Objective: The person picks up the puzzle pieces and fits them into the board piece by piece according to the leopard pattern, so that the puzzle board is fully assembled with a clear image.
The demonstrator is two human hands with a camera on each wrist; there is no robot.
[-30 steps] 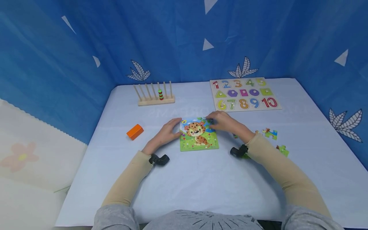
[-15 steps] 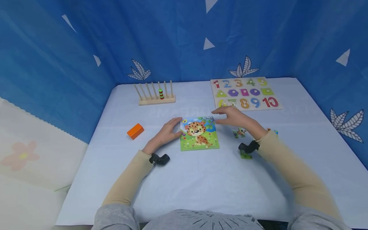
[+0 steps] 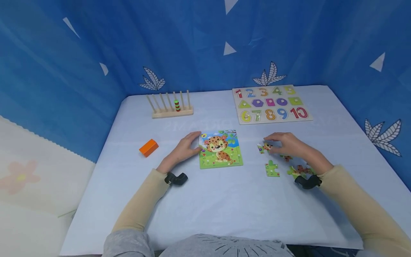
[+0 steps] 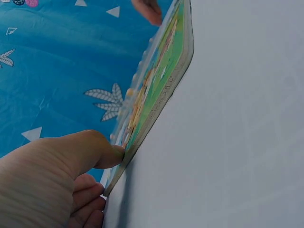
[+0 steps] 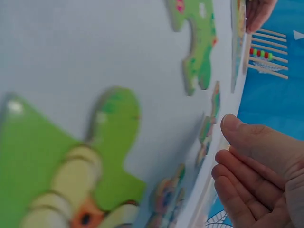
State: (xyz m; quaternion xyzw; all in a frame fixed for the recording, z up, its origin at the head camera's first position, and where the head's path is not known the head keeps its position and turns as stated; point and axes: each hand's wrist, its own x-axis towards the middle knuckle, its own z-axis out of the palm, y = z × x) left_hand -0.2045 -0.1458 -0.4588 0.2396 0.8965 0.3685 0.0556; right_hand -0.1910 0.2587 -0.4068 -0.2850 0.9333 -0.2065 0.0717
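Observation:
A square jigsaw board [image 3: 221,151] with a cartoon leopard on it lies flat on the white table. My left hand [image 3: 182,149] rests at its left side, thumb and index finger apart and touching the edge. The left wrist view shows the thumb [image 4: 102,151] against the board's rim. To the right, my right hand [image 3: 290,145] hovers over loose jigsaw pieces, with fingers apart and nothing between them. One green piece [image 3: 272,169] lies below that hand, and a colourful piece [image 3: 260,148] sits by its fingertips. Several more pieces [image 3: 302,171] are partly hidden under the wrist.
At the back left stands a wooden peg rack [image 3: 172,112] with red and green beads on one peg. An orange block [image 3: 148,147] lies left of the left hand. Behind the right hand is a number board [image 3: 273,104]. Blue cloth [image 3: 192,43] hangs around the table's back and sides.
My right hand has left the jigsaw board's upper right corner and moved right, over the loose pieces. My left hand has stayed at the board's left edge.

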